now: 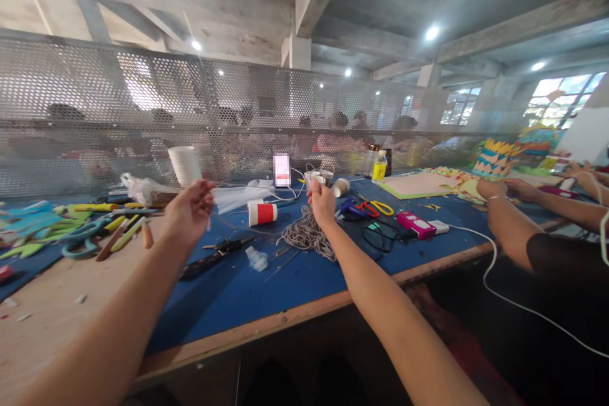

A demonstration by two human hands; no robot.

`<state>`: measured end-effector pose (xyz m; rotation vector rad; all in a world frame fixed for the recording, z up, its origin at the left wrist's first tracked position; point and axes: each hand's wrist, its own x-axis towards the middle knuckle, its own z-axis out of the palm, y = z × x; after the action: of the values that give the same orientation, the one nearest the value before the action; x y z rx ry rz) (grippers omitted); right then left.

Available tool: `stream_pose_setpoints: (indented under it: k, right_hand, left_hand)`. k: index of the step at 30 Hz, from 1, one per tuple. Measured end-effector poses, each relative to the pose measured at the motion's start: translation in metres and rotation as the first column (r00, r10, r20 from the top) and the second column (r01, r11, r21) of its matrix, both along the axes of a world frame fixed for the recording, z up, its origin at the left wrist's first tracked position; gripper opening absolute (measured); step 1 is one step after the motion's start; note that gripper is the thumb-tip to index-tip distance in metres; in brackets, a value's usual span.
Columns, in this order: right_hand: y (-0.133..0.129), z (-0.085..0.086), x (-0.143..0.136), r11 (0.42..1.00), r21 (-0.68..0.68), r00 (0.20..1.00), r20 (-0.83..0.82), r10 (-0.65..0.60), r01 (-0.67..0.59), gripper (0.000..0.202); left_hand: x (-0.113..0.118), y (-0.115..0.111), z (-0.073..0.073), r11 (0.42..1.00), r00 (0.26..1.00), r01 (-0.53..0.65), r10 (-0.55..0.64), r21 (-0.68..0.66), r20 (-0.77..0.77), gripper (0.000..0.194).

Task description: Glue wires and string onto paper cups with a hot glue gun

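Observation:
My left hand is raised over the table with its fingers pinched together. A small pale strand seems to hang below its fingertips, too blurred to name. My right hand is closed too, thumb against fingers, just above a tangled heap of grey-brown cord. Whatever it grips is hidden. Between the hands lies a red and white paper cup on its side. A stack of white paper cups stands behind my left hand. Behind my right hand are more paper cups.
Scissors and coloured-handled tools lie left. A black tool and a clear plastic scrap lie in front. Rightward are red and yellow-handled scissors, a magenta device with a white cable, and a yellow-labelled bottle. A co-worker's arms reach in.

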<state>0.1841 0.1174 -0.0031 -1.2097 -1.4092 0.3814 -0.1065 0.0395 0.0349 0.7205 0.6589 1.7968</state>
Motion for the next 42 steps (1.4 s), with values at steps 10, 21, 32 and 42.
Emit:
stream_pose_setpoints:
  k: [10,21,32,42]
  right_hand:
    - [-0.039,-0.001,-0.035,0.982,0.183,0.796,0.602,-0.069,-0.053,0.048]
    - [-0.032,-0.002,-0.026,0.991,0.136,0.762,0.643,-0.079,-0.013,0.045]
    - [-0.026,-0.006,-0.022,0.994,0.105,0.835,0.550,-0.026,-0.038,0.035]
    - [-0.059,0.005,-0.050,0.649,-0.023,0.640,0.142,0.755,-0.760,0.030]
  left_hand:
    - [0.095,-0.027,-0.030,0.868,0.602,0.443,-0.475,-0.226,-0.642,0.034]
    - [0.059,-0.017,-0.010,0.934,0.911,0.353,-0.331,0.049,-0.247,0.010]
    - [0.009,-0.009,0.005,0.980,0.977,0.146,-0.164,0.131,0.134,0.020]
    - [0.053,-0.019,-0.002,0.899,0.904,0.408,-0.422,0.158,0.067,0.018]
